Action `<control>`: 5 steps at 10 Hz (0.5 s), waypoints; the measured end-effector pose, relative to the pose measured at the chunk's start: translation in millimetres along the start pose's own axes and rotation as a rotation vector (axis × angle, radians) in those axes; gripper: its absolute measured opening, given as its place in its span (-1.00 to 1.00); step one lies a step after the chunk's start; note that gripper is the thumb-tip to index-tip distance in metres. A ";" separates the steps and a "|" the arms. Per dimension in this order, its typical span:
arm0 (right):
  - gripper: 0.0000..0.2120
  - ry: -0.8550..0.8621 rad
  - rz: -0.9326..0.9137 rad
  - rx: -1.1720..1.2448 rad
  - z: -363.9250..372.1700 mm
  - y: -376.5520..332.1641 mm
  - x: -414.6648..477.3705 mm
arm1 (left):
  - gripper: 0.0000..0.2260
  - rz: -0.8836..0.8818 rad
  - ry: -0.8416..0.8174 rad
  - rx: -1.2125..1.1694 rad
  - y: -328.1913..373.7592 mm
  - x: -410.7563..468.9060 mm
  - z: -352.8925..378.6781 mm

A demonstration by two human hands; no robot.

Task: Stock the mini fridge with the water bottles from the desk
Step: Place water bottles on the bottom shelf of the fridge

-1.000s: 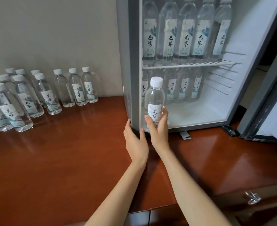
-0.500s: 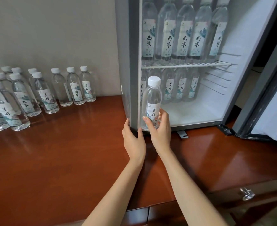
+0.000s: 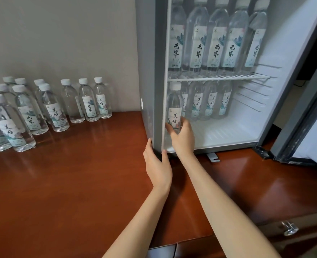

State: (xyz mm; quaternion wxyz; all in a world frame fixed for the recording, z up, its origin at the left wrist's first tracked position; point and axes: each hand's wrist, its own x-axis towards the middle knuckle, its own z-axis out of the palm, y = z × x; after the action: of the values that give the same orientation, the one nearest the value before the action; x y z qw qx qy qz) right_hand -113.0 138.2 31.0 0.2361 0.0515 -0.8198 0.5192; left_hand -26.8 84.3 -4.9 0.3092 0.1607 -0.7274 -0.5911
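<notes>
From my seat I see the right hand (image 3: 181, 138) reaching into the open mini fridge (image 3: 150, 71), fingers and thumb wrapped round the lower part of one bottle (image 3: 174, 108). The bottle stands upright in the lower compartment, at the front left corner, and rises from the hand toward 12 o'clock, its white cap just under the wire shelf (image 3: 219, 78). The hand hides its base, so I cannot tell whether it touches the fridge floor. At 2 o'clock from it, a back row (image 3: 209, 101) of similar bottles lines the rear. A taller upper row (image 3: 213, 38) fills the shelf.

The left hand (image 3: 158, 164), at 7 o'clock from the right, holds nothing: its straight fingers lie against the fridge's outer left wall and its thumb against the front edge.

On the desk (image 3: 79, 183), at 9 o'clock from the fridge, the waiting bottles (image 3: 57, 108) stand along the wall. The door (image 3: 303, 127) hangs open at 3 o'clock.
</notes>
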 end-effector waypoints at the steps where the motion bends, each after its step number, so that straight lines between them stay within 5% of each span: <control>1: -0.49 -0.010 0.003 0.032 5.4 0.1 10.0 | -0.50 0.002 0.003 0.000 0.5 -0.1 0.4; 5: -0.48 -0.050 0.037 -0.001 28.6 7.9 39.7 | -0.51 -0.006 0.007 0.007 1.9 0.0 0.5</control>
State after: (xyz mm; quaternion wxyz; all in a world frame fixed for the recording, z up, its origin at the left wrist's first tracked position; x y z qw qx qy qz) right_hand -160.2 123.1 32.0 0.2061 0.0491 -0.8266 0.5214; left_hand -26.9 85.1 -3.1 0.3092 0.1661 -0.7280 -0.5889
